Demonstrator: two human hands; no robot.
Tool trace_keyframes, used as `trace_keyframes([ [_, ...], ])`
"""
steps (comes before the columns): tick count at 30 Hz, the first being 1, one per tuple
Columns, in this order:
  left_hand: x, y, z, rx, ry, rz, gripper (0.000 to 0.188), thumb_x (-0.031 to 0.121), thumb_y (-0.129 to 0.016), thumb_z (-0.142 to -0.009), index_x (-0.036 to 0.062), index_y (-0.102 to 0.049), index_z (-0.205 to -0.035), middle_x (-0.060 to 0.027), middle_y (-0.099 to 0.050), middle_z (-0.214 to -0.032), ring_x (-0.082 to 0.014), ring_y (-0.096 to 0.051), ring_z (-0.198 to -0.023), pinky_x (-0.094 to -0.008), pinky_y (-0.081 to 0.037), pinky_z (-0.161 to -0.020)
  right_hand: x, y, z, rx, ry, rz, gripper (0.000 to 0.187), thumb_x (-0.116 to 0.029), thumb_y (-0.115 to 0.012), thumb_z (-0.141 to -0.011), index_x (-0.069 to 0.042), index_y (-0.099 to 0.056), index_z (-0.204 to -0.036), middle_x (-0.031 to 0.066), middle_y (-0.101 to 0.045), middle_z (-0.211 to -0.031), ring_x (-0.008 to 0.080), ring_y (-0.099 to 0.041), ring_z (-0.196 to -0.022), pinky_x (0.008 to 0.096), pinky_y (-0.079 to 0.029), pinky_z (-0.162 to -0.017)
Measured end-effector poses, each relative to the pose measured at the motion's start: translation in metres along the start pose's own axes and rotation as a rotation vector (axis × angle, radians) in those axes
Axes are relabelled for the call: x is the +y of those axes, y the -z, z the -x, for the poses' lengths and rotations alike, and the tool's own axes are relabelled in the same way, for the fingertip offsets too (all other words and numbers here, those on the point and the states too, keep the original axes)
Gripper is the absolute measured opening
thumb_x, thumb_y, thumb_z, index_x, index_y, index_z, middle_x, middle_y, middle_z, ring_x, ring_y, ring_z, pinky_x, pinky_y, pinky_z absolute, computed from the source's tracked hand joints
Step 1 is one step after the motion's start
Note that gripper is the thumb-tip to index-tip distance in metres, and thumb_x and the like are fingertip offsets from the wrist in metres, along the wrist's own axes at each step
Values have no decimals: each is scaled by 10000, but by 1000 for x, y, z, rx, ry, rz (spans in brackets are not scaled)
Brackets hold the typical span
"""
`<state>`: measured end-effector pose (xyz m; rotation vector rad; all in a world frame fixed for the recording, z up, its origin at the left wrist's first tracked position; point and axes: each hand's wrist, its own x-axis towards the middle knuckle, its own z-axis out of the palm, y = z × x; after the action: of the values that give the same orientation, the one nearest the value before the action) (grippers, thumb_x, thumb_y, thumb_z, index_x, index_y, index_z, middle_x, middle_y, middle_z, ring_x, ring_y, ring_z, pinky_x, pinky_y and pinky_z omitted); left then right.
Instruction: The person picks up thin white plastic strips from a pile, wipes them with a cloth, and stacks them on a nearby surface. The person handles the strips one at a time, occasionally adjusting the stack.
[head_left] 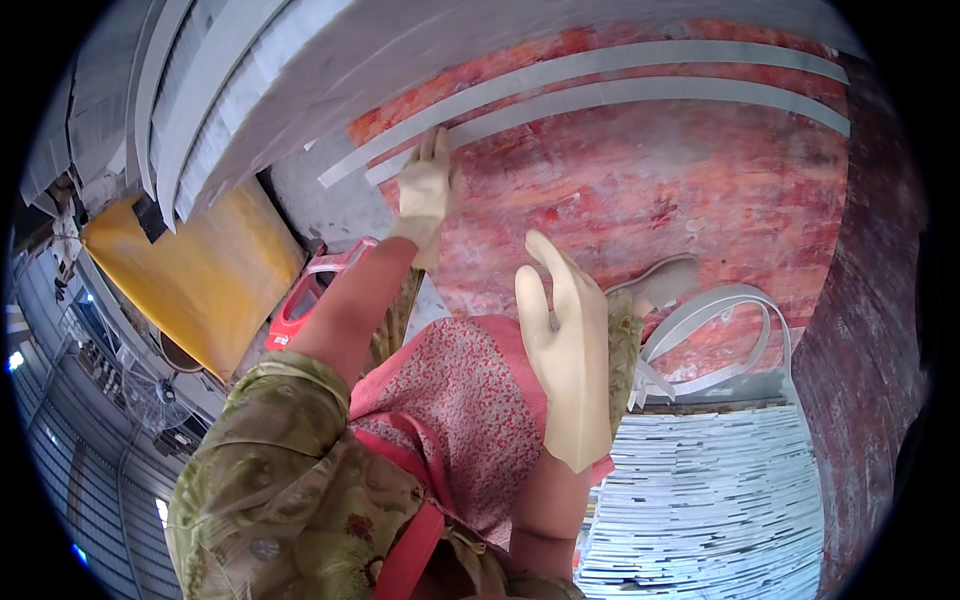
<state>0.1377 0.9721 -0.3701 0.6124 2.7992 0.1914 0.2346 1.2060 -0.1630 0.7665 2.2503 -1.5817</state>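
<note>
Two pale strips (620, 92) curve along the far edge of the red board (600, 180); the gloved left hand (427, 185) lays straight fingers over the nearer strip's left end — pressing or pinching, I cannot tell; the right hand (570, 320) hangs released, thumb apart; the step looks like handling that end, and the next move calls for a steady hold there; a loose band (688, 314) loops at the near right corner.

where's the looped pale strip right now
In the head view, the looped pale strip is right of centre, between the shoe and the white stack, right of the right hand.
</note>
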Motion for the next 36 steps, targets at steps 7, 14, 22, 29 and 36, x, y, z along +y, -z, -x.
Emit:
trace_keyframes([
  [7, -25, -31, -42, -369, 41, -286, 385, 306, -706, -916, 38, -637, -1183, -173, -736, -1090, -397, -705, -1032, -516, -582, -815, -3, -15, -3, -92, -28, 24, 399, -250, -589, -996, 29, -639, -1277, 251, -702, -1155, 429, -662, -1089, 485, -519, -940],
  [14, -4, 0, -65, -514, 147, -284, 290, 300, -731, -923, 71, -704, -1098, -160, -746, -1088, -369, -723, -1027, -512, -597, -851, 4, -24, 1, -87, 11, 63, 395, -226, -594, -988, 19, -614, -1298, 215, -708, -1144, 389, -655, -1092, 478, -532, -921],
  [22, -11, 1, -64, -603, 122, -308, 316, 335, -739, -918, 79, -715, -1102, -159, -727, -1157, -363, -696, -1089, -485, -587, -900, 0, -26, -2, -145, -13, 60, 409, -230, -574, -1002, 35, -601, -1312, 227, -701, -1204, 387, -650, -1135, 467, -520, -972],
  [29, -12, -2, -47, -524, 25, -243, 383, 372, -728, -925, 43, -668, -1111, -198, -716, -1124, -385, -696, -1078, -521, -577, -885, -4, -28, -3, -210, -51, 74, 407, -244, -566, -1010, 31, -599, -1309, 230, -700, -1207, 383, -648, -1152, 467, -516, -986],
  [36, -30, -22, -47, -559, -85, -325, 239, 144, -609, -965, 48, -630, -1183, -190, -734, -1078, -370, -733, -1015, -486, -597, -830, -3, -33, -1, -194, -11, 82, 402, -246, -566, -1009, 33, -607, -1296, 239, -702, -1193, 382, -653, -1149, 466, -519, -984],
])
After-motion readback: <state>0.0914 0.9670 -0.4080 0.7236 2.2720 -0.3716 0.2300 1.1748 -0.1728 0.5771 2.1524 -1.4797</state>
